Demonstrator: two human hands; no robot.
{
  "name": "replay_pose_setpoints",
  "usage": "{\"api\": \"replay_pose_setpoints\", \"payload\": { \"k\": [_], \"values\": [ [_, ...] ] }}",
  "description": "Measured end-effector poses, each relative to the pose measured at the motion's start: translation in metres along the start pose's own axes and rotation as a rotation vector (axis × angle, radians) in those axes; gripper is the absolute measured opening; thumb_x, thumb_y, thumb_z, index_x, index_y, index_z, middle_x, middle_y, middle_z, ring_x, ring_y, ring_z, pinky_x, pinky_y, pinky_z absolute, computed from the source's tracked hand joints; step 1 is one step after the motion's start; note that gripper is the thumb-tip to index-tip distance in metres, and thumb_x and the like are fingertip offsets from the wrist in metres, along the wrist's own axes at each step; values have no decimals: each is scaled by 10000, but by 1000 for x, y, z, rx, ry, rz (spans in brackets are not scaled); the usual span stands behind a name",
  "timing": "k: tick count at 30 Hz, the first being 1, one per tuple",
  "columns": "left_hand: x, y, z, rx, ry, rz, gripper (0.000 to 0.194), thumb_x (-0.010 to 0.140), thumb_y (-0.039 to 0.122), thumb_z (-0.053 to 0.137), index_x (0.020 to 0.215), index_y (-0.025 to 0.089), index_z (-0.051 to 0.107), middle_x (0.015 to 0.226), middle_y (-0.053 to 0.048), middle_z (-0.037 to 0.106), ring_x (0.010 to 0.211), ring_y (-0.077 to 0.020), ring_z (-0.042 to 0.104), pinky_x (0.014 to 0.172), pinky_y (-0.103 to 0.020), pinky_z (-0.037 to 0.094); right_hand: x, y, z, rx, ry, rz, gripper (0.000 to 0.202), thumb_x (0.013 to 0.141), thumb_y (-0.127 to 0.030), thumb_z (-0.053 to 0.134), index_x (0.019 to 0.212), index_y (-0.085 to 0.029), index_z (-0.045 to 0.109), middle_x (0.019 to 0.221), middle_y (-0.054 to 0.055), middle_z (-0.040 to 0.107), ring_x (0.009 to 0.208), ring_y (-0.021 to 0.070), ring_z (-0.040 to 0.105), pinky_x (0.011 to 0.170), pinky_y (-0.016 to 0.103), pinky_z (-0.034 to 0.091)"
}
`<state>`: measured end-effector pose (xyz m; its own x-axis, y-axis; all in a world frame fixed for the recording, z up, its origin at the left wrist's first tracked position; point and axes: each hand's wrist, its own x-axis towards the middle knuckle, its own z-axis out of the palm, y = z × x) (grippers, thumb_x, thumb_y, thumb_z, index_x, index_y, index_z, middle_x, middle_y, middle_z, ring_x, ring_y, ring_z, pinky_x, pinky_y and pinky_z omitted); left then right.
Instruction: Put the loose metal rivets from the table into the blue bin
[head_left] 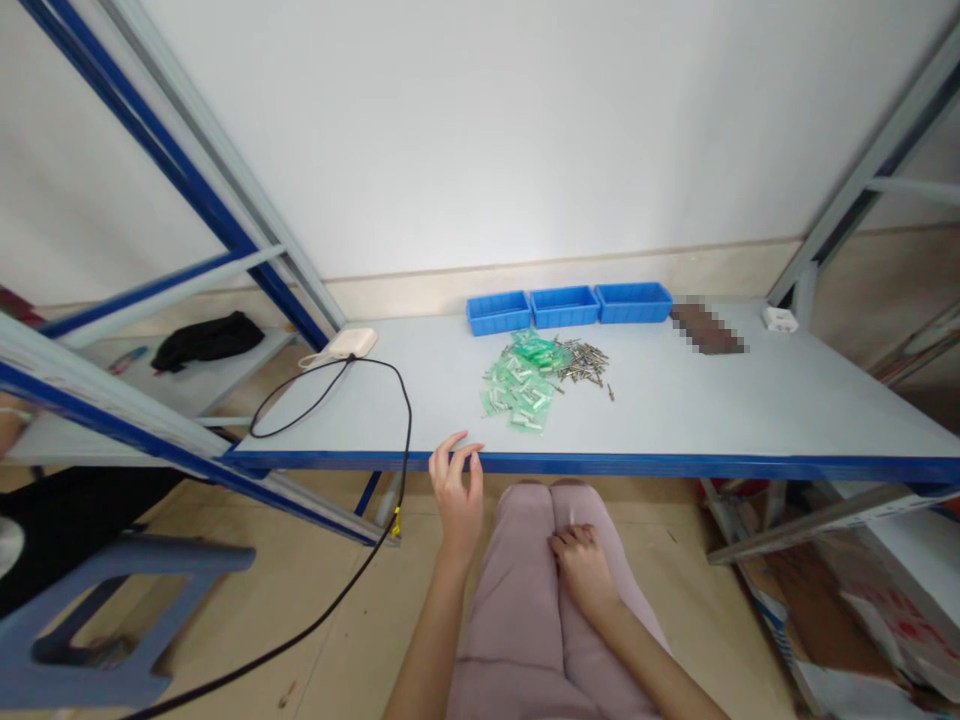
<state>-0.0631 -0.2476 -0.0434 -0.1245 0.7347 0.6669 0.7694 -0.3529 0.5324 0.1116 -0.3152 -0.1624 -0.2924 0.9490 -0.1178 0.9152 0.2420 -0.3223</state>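
Note:
My left hand (pixel 457 485) is at the front edge of the table (pixel 675 400), its fingers apart and nothing in them. My right hand (pixel 583 565) rests on my thigh, fingers loosely bent; whether anything lies under them is hidden. Green-tinted plastic bags (pixel 521 385) holding small pale pieces lie on the tabletop beyond my left hand. Touching them on the right is a loose pile of small metal parts (pixel 585 362), with one part (pixel 610 393) apart from it. Behind stand three blue bins in a row: left (pixel 499 315), middle (pixel 564 308) and right (pixel 634 304).
A black cable (pixel 409 430) loops over the table's left end and hangs off the front edge, near a white box (pixel 352 344). A pixelated brown item (pixel 709 330) and a white adapter (pixel 780 320) lie at the right. A stool (pixel 127 570) stands lower left.

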Motion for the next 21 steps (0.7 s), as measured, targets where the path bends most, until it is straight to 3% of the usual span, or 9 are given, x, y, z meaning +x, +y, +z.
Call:
{"api": "replay_pose_setpoints", "payload": {
  "k": [3,6,9,11,14,17,19,21],
  "values": [
    [8,-1,6,-5,-12,16,208,897,237,407,895,186,609,1075,-91,575,1050,-213,510,938,-401,382,-15,-1,-42,256,37,34,156,848,-199,527,766,-209,659,789,22,697,805,180,621,781,278,378],
    [23,-1,14,-6,-106,51,220,901,252,396,915,191,607,1101,-90,566,1074,-213,500,946,-399,394,-17,4,-107,433,204,39,195,850,-349,536,735,-229,639,784,-10,696,742,165,625,654,247,394],
    [40,1,27,11,-273,115,257,903,298,399,1079,191,553,1243,-103,507,1228,-223,407,1028,-418,342,9,24,-170,477,459,0,205,809,-418,578,785,-229,655,806,-4,694,720,157,611,659,244,399],
    [51,2,39,37,-397,148,399,891,370,427,1239,175,443,1384,-130,390,1346,-250,256,1085,-464,258,42,47,-199,463,623,44,212,788,-420,594,812,-222,665,818,11,694,710,164,602,641,251,396],
    [66,0,57,82,-567,155,612,857,469,466,1358,161,299,1490,-163,201,1396,-296,81,1098,-546,156,96,82,-219,436,674,75,186,776,-370,598,800,-202,673,842,35,697,765,178,600,691,268,400],
    [77,-4,72,103,-655,148,670,843,490,478,1382,154,266,1503,-173,152,1396,-311,30,1096,-571,111,132,104,-219,290,573,127,171,763,-354,602,791,-211,691,927,56,689,865,216,584,749,314,382],
    [81,-7,76,105,-661,143,685,840,493,483,1386,143,264,1500,-179,158,1395,-313,29,1100,-569,99,137,110,-216,220,608,154,194,773,-367,582,847,-227,694,1003,66,670,948,247,555,792,357,361],
    [82,-9,77,97,-637,161,690,842,489,482,1392,139,257,1500,-179,160,1395,-310,31,1102,-567,101,125,114,-213,210,762,187,243,801,-374,532,928,-226,677,1039,80,653,970,254,536,822,389,350]
  ]
}}
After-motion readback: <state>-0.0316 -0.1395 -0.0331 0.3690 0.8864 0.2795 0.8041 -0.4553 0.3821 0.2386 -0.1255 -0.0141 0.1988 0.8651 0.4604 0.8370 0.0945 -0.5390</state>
